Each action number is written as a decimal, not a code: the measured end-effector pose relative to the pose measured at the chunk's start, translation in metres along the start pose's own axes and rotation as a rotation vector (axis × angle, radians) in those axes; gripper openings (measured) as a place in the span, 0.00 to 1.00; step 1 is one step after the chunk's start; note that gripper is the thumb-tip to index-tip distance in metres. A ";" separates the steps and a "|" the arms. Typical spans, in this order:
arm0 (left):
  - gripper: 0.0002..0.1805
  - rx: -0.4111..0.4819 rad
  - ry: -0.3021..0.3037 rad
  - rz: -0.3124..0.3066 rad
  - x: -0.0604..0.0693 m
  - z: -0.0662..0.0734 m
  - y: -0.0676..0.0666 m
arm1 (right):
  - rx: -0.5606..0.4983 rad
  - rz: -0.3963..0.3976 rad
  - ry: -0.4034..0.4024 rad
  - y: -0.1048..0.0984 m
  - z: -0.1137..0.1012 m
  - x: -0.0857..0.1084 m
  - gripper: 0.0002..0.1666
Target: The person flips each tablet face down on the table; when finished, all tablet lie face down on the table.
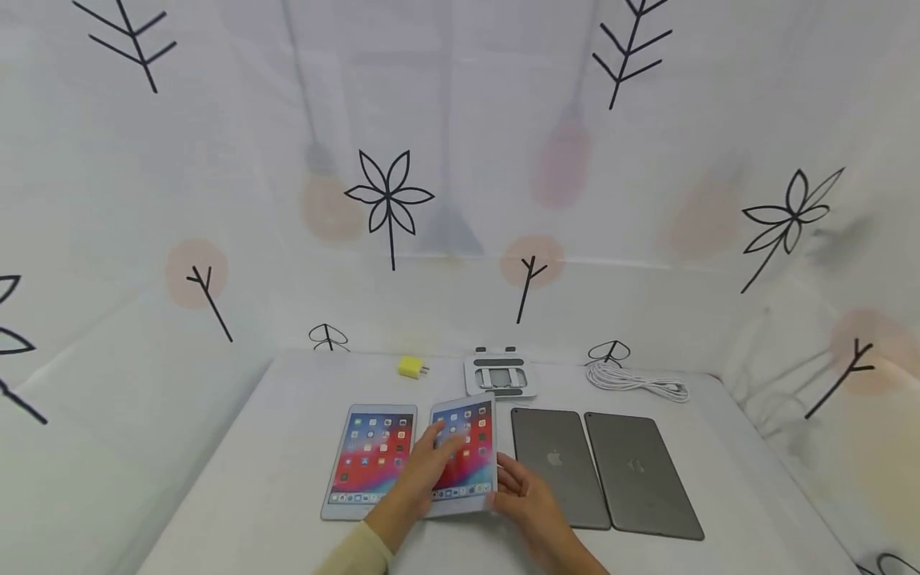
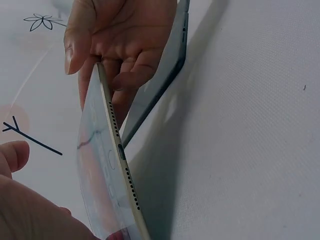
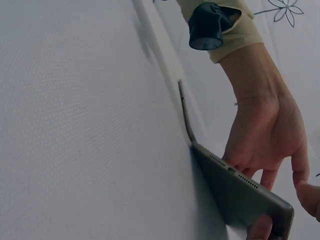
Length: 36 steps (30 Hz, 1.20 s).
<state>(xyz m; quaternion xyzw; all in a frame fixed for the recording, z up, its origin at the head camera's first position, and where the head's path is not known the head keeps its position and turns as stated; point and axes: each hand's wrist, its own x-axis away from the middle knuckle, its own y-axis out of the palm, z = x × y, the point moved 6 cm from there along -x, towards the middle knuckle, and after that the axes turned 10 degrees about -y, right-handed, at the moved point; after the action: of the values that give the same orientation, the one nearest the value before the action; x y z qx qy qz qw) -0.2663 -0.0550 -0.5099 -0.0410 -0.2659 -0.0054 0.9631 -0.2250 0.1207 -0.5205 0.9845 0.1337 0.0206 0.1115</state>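
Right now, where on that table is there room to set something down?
Bare table lies left of the flat white tablet and right of the rightmost dark tablet, out to each side edge. The middle is crowded: the right hand grips a tilted tablet, the left hand over its screen.

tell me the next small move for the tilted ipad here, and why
Probably ease the right edge of the tilted iPad down toward the table: the right hand holds that side raised, the left hand lies over its front, and the flat iPad beside it already rests screen up.
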 end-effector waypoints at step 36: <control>0.35 0.205 0.227 -0.364 0.020 0.021 0.008 | 0.267 -0.333 -0.182 0.029 -0.029 0.007 0.43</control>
<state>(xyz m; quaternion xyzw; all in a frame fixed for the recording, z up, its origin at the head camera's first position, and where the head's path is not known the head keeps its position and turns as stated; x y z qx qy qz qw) -0.2594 -0.0453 -0.4816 0.1064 -0.1581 -0.1564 0.9692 -0.2126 0.1019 -0.4857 0.9526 0.2855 -0.1046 -0.0065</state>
